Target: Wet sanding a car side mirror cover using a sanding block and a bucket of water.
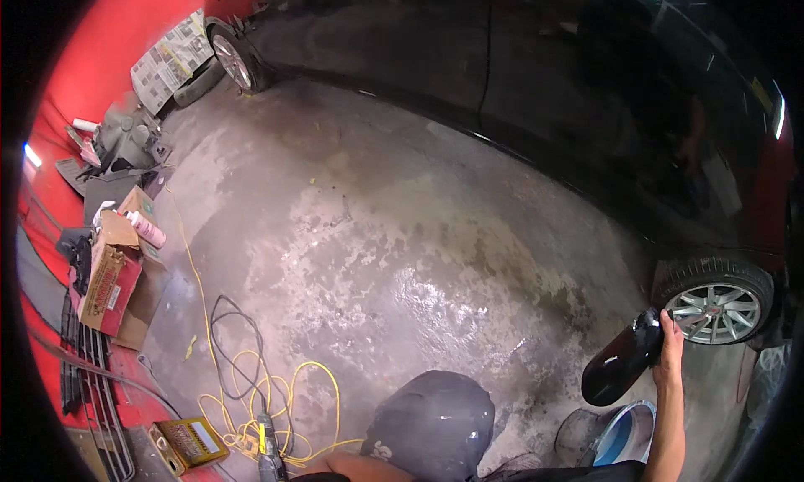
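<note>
left of the right hand [670,348] the concrete floor [377,231] lies open — wide bare room up to the car [544,80]. just right of the hand stands a wheel [717,308], blocking that side. below it a bucket [624,436] crowds the way. far left — a tangle of cable [260,398] and a box [109,277].

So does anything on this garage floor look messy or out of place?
Yes. A yellow cable lies in a loose tangle on the concrete floor near the left hand. The right hand holds a glossy black car part off the car.
</note>
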The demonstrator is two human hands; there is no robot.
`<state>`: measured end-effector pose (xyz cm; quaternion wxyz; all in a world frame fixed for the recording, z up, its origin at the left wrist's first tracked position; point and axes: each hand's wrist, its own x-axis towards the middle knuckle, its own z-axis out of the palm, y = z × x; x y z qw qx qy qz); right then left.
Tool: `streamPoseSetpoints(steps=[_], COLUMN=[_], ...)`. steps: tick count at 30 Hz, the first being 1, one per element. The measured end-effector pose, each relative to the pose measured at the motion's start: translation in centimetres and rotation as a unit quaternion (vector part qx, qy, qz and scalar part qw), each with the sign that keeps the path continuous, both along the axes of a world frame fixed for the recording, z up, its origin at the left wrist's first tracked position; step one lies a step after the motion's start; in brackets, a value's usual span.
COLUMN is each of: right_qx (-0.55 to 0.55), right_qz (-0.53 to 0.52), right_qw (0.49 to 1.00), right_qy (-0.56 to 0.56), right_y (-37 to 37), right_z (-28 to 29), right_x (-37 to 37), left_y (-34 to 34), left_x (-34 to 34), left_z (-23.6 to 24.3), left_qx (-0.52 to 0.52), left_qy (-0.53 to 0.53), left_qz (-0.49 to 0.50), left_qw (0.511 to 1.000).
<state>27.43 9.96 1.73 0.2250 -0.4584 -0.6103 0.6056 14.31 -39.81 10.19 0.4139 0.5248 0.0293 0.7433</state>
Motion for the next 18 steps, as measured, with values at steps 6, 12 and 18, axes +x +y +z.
streamPoseSetpoints(steps=[6,12,18], right_qx=[-0.022,-0.078,-0.164], right_qz=[-0.012,-0.018,0.003], right_qw=[0.999,0.984,0.949], right_qy=[0.036,0.156,0.27], right_y=[-0.6,-2.0,-4.9], right_z=[2.4,7.2,11.2], right_x=[1.3,1.0,0.8], left_y=[1.4,5.6,7.9], left_x=[0.8,-2.4,-2.0], left_z=[-0.2,0.4,-2.7], left_qx=[0.003,-0.222,-0.38], left_qy=[0.025,0.329,-0.022], left_qz=[-0.099,-0.184,0.013], left_qw=[0.995,0.899,0.925])
